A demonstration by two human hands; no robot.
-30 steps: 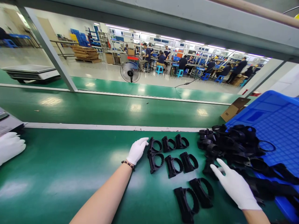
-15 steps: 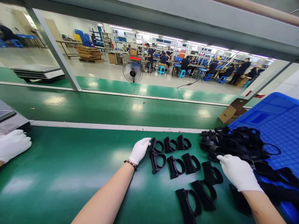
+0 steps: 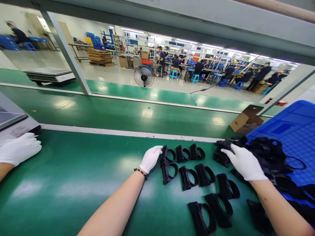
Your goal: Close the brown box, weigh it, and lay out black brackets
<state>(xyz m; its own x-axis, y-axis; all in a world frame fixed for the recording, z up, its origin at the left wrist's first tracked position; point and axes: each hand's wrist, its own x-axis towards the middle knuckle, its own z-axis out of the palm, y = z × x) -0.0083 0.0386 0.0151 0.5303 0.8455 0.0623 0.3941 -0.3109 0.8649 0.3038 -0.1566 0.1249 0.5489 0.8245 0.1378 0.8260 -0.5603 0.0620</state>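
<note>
The green table (image 3: 73,183) spreads out in front of me, with a white strip (image 3: 123,133) along its far edge and a second green belt beyond that. At my right stands a blue crate (image 3: 295,131), and a heap of black ring clamps (image 3: 270,157) spills from it onto the table. Beside the crate a small cardboard box (image 3: 246,119) lies open. Far off, a floor fan (image 3: 144,76) stands in the aisle, with people seated at benches behind it.

Between my hands lie the sorted clamps (image 3: 194,173), set out in short rows, each with its ring end pointing right and its long axis running roughly left to right, slightly tilted. The rows run toward me, and the nearest pieces are down by my right forearm.

My right hand (image 3: 243,162) is on the left edge of the heap, palm down, fingers curled over a clamp there; I cannot tell whether it is truly gripped or only covered. The heap lies ahead and to the right, so this hand is much nearer to it. My left hand (image 3: 150,159) rests open, with its fingertips touching the leftmost clamp (image 3: 167,155) of the far row and holding nothing.

At the far left, another person's gloved hand (image 3: 19,152) rests beside a grey device (image 3: 14,126).
</note>
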